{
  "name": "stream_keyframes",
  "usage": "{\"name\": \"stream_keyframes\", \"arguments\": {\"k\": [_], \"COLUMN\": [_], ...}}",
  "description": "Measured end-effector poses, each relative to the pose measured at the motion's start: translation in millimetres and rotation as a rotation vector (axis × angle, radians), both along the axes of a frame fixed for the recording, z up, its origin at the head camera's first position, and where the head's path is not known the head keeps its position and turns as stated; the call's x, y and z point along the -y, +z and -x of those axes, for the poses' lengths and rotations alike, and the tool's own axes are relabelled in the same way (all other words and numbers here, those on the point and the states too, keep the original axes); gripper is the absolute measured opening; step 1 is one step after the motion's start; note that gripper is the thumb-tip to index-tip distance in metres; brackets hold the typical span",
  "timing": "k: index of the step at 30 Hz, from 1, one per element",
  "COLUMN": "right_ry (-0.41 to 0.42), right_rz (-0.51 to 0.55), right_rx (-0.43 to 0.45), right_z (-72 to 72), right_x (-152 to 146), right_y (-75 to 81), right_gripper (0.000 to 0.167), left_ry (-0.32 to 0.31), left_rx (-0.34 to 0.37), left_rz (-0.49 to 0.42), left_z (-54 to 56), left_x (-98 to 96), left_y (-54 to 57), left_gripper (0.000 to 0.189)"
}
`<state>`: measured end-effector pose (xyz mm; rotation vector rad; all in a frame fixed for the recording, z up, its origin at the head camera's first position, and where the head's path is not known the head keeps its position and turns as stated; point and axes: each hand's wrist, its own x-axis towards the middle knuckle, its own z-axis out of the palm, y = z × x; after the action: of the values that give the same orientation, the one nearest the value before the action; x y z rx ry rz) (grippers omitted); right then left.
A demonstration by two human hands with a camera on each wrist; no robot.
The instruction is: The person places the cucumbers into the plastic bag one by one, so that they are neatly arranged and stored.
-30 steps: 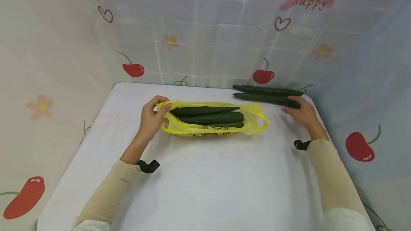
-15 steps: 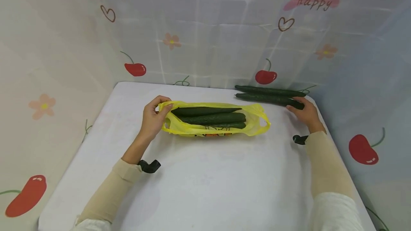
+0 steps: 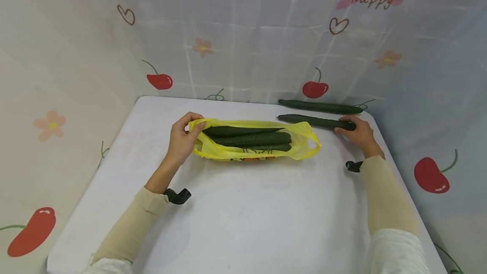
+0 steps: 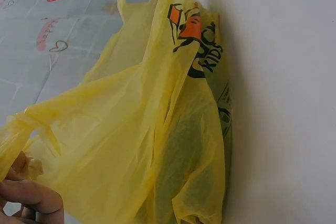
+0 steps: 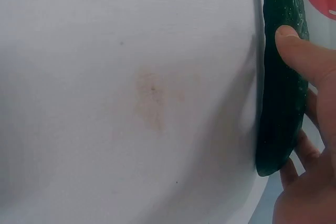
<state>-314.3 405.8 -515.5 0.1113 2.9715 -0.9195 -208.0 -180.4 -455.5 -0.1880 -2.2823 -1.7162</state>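
Note:
A yellow plastic bag (image 3: 220, 152) with several cucumbers (image 3: 255, 139) inside lies mid-table, its mouth open upward. My left hand (image 3: 181, 136) pinches the bag's left handle; in the left wrist view the fingers (image 4: 34, 196) grip the gathered plastic and the printed side shows. At the right, my right hand (image 3: 359, 132) grips the right end of a cucumber (image 3: 308, 121), thumb along one side and fingers around the other, as the right wrist view shows with the cucumber (image 5: 281, 103). Behind it, another cucumber (image 3: 321, 107) lies along the back edge.
The white table (image 3: 243, 215) has a printed curtain (image 3: 251, 33) rising right behind its back edge and more printed cloth at both sides. A black wrist mount (image 3: 177, 196) sticks out from the left wrist, another from the right.
My right hand has closed its grip on the nearer cucumber and drawn it slightly toward me and left, widening the gap to the rear one. The left hand and bag stay put.

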Motion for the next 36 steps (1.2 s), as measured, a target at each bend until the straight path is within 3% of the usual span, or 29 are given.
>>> {"name": "stream_keyframes", "arguments": {"k": [6,16,24,36], "right_ry": [0.065,0.118,0.100,0.138], "right_rz": [-0.063,-0.005,-0.036,0.015], "right_rx": [-0.020,-0.129,-0.199,-0.373], "right_z": [-0.6,-10.5,-37.9,-76.3], "right_x": [-1.9,2.7,-1.0,-8.1], "right_y": [-3.5,-4.8,0.6,15.8], "right_gripper": [0.056,0.048,0.048,0.045], "left_ry": [0.000,-0.020,-0.050,-0.047], "left_rx": [-0.002,-0.027,-0.037,-0.020], "left_rz": [-0.001,-0.023,-0.021,-0.030], "left_z": [-1.3,-2.7,-4.5,-7.6], "left_x": [-0.8,0.0,-2.9,-1.7], "left_y": [1.1,6.7,13.5,17.4], "left_gripper": [0.016,0.013,0.009,0.009]}}
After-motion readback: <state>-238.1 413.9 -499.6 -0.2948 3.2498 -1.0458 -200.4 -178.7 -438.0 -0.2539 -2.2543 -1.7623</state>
